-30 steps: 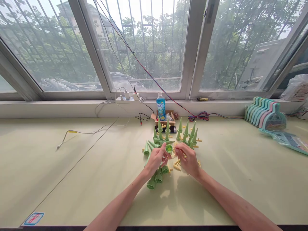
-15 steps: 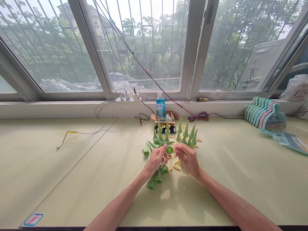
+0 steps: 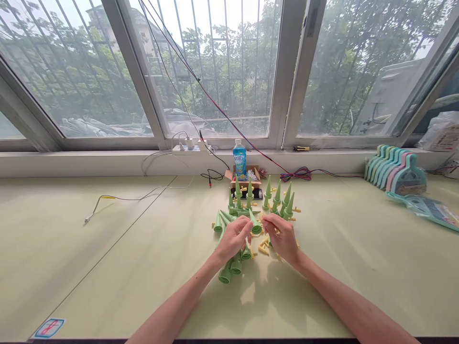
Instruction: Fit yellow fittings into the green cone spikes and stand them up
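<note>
My left hand (image 3: 234, 239) is closed around a green plant watering spike (image 3: 255, 222), its point up and its open threaded end tilted towards me. Close to its right side, my right hand (image 3: 281, 237) is closed in a pinch; what sits between the fingertips is too small to make out. Loose yellow valve pieces (image 3: 264, 246) lie on the table under and between the hands. Several green spikes (image 3: 235, 264) lie below my left hand, open ends facing me. More spikes with yellow valves fitted stand upright (image 3: 286, 200) behind my right hand.
A blue-labelled bottle (image 3: 239, 157) and an open cardboard box (image 3: 255, 180) stand behind the spikes, with a dark phone-like object (image 3: 257, 193) before them. Coiled cable (image 3: 300, 173) lies by the sill. Pastel plastic scoops (image 3: 394, 167) are stacked at the right. A grey cable (image 3: 129, 197) crosses the left.
The spike in my left hand has turned: its round open end faced me before, and now its pointed body shows, tip up. My right hand has hardly moved.
</note>
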`<state>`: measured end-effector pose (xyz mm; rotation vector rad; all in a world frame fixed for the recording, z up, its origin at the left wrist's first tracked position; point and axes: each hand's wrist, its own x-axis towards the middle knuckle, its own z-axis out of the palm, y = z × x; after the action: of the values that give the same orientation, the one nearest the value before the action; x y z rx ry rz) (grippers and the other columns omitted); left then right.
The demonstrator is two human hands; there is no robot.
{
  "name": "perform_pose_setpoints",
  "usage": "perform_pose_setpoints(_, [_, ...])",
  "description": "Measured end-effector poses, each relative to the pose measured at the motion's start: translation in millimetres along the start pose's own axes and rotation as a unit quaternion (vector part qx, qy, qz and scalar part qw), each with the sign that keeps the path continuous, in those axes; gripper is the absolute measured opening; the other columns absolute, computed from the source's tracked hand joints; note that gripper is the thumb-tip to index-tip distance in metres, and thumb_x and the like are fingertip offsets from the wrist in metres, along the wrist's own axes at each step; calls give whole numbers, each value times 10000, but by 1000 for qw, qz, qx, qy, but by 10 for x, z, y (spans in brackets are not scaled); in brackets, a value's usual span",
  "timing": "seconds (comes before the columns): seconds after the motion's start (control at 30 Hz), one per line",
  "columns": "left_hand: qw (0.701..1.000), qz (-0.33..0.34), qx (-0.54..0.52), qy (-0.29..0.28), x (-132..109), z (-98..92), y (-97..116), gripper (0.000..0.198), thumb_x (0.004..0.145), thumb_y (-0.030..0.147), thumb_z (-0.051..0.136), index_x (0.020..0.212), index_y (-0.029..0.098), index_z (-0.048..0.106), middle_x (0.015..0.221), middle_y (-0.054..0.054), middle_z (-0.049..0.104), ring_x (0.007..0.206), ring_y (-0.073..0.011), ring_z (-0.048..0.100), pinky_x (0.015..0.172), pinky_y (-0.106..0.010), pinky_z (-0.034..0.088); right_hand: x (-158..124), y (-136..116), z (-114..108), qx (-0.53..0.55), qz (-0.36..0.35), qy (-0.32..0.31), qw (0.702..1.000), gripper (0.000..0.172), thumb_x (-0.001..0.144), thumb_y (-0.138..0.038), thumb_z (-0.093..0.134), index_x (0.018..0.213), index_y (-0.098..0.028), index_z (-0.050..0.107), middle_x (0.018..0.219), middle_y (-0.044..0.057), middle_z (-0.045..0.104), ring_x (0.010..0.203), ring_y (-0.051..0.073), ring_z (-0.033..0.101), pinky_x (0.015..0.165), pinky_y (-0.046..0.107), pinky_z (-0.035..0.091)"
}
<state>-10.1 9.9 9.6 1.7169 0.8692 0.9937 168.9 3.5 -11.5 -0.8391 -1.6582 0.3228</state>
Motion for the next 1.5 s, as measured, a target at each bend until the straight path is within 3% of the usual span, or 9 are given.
perform_pose_setpoints(0.17, [1000, 16, 12, -12, 5, 0, 49, 386, 916, 497, 516, 825, 143, 642, 945, -54, 501, 628, -105, 576, 400, -190, 455, 16, -11, -12, -7, 0, 6, 1000, 194, 975, -230, 477, 867, -186, 632, 726, 15, 607, 608, 127, 533, 574, 240, 435])
perform_pose_setpoints(0.4, [996, 45, 69, 22, 3, 2, 29, 304, 901, 435, 573, 858, 155, 683, 1088, -94, 522, 746, -122, 580, 514, -207, 531, 25, -23, -18, -9, 2, 5, 1000, 195, 977, -229, 473, 866, -188, 628, 678, -1, 568, 574, 120, 497, 561, 241, 423])
perform_pose_setpoints(0.7, [973, 148, 170, 46, 9, -12, -94, 280, 945, 301, 531, 1199, 272, 645, 1143, -82, 531, 698, -95, 565, 529, -220, 527, 8, 9, -2, -16, 20, 0, 1000, 202, 974, -265, 476, 871, -192, 634, 723, 18, 620, 593, 128, 536, 556, 246, 447])
perform_pose_setpoints(0.87, [966, 159, 197, 51, 8, 7, -113, 360, 966, 219, 463, 1279, 336, 598, 1130, -67, 529, 675, -87, 540, 528, -217, 498, -24, 33, 29, -25, 24, 1, 999, 192, 973, -260, 479, 883, -191, 633, 716, 12, 625, 594, 125, 535, 565, 243, 452])
perform_pose_setpoints(1.1, [977, 101, 167, 89, 1, 60, -36, 341, 955, 340, 498, 1288, 300, 560, 1160, -73, 530, 669, -101, 541, 543, -229, 483, -19, -15, 62, -24, 39, 24, 999, 179, 980, -255, 466, 892, -196, 610, 729, 11, 604, 610, 131, 555, 588, 253, 465])
perform_pose_setpoints(1.27, [991, 30, 31, 130, 18, 71, 7, 371, 926, 469, 523, 1199, 218, 512, 879, -15, 552, 492, -54, 422, 413, -171, 322, -9, -69, 50, -9, 50, 48, 998, 170, 981, -253, 464, 887, -197, 595, 683, -4, 566, 580, 125, 543, 565, 245, 457])
perform_pose_setpoints(1.37, [994, -22, -53, 93, 35, 59, 41, 394, 915, 522, 520, 1124, 187, 531, 714, 22, 538, 435, -47, 375, 397, -173, 293, -11, -80, 46, 0, 49, 48, 998, 174, 981, -251, 462, 884, -198, 597, 681, -3, 565, 585, 127, 547, 547, 239, 447])
perform_pose_setpoints(1.5, [988, -77, -129, 39, 40, 53, 91, 457, 882, 570, 549, 1093, 164, 551, 691, 17, 568, 400, -33, 347, 375, -174, 255, -15, -89, 53, 0, 24, 39, 999, 191, 983, -248, 455, 878, -197, 606, 711, 10, 580, 608, 130, 546, 543, 241, 440])
